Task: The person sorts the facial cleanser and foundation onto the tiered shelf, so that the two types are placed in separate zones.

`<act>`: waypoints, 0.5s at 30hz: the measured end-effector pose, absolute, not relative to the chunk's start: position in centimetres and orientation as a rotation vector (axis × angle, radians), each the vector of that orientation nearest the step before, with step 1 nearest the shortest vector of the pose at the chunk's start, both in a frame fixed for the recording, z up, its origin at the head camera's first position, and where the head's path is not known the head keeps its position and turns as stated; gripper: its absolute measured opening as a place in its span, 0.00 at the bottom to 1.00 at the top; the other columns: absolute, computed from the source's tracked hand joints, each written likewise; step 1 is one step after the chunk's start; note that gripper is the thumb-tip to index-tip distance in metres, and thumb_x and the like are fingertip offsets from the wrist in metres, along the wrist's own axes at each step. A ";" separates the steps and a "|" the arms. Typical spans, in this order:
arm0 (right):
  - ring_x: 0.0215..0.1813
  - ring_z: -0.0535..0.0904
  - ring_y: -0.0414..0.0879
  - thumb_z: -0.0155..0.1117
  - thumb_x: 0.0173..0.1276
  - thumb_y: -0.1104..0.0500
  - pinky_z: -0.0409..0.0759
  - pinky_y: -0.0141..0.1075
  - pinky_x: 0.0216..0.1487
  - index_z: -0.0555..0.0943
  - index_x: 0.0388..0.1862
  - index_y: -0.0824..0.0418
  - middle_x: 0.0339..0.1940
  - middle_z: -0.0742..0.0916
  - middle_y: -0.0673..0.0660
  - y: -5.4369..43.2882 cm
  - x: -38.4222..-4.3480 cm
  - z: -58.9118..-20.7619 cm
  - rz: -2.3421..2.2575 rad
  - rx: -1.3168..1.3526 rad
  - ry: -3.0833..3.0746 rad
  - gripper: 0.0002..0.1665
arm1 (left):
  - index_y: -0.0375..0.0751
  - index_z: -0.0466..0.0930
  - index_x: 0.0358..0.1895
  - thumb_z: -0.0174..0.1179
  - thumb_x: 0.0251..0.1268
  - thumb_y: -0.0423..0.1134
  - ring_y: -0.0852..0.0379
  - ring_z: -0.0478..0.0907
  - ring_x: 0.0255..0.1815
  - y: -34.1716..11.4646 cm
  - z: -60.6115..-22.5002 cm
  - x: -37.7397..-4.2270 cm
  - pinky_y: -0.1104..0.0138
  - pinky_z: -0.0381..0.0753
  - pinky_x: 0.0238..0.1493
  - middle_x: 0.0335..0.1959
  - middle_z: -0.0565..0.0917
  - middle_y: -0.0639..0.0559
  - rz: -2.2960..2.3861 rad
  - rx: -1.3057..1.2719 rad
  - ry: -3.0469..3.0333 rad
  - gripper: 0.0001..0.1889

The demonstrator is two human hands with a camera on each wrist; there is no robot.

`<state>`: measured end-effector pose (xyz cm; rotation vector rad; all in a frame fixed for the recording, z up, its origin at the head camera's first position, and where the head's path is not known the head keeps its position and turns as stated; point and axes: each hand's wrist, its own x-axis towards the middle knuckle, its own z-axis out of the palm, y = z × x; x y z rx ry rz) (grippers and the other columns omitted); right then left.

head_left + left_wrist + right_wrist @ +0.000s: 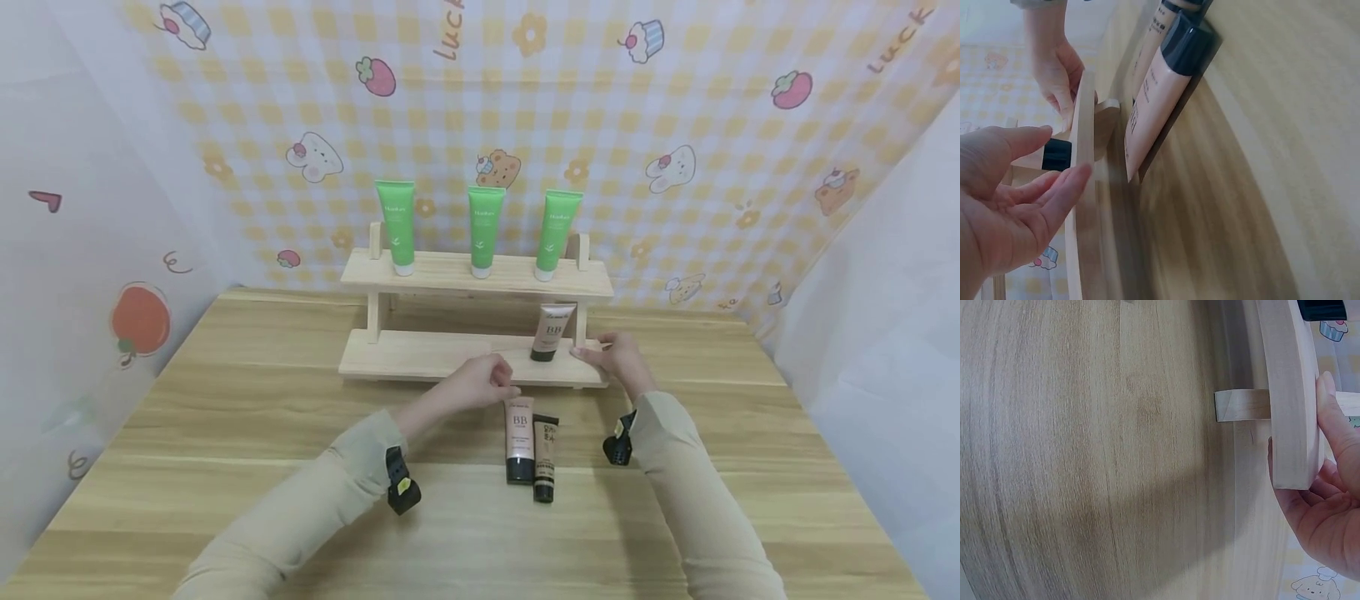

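Note:
My right hand [621, 360] grips the right end of the lower board of a two-tier wooden shelf [420, 357], its thumb on top and fingers beneath, as the right wrist view shows. My left hand [480, 382] hovers at the front edge of that board, thumb and fingers apart with nothing between them in the left wrist view. Just below its fingertips a pink BB cream tube [519, 433] with a black cap lies on the table. Beside it lies a slimmer beige tube [546, 458]. Another pink BB cream tube [551, 333] stands cap down on the lower board, near its right end.
Three green tubes stand on the upper board: a left one [400, 229], a middle one [484, 232] and a right one [557, 235]. The shelf stands at the back of the wooden table [262, 400], before a checked cloth backdrop [427, 125].

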<state>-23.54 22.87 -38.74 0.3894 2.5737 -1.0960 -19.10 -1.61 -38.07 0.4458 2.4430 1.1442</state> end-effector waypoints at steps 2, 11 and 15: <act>0.61 0.70 0.62 0.63 0.58 0.42 0.70 0.49 0.63 0.61 0.66 0.68 0.62 0.70 0.71 22.9 -23.5 -38.7 -1.089 0.391 2.572 0.46 | 0.33 0.73 0.49 0.60 0.58 0.40 0.54 0.79 0.38 -1.7 -38.1 -18.7 0.68 0.80 0.39 0.40 0.82 0.44 1.131 0.449 2.408 0.19; 0.62 0.68 0.62 0.63 0.58 0.42 0.69 0.49 0.64 0.63 0.65 0.66 0.64 0.69 0.71 22.8 -23.7 -38.7 -1.069 0.387 2.586 0.44 | 0.33 0.74 0.43 0.62 0.56 0.40 0.50 0.81 0.28 -1.6 -38.9 -17.3 0.66 0.81 0.30 0.31 0.83 0.44 1.051 0.383 2.299 0.16; 0.63 0.68 0.62 0.63 0.58 0.42 0.69 0.50 0.64 0.64 0.65 0.65 0.65 0.68 0.70 22.9 -23.7 -38.8 -1.062 0.380 2.591 0.43 | 0.36 0.77 0.33 0.63 0.54 0.41 0.54 0.79 0.23 -1.2 -39.5 -16.7 0.68 0.78 0.24 0.23 0.82 0.47 0.971 0.340 2.341 0.11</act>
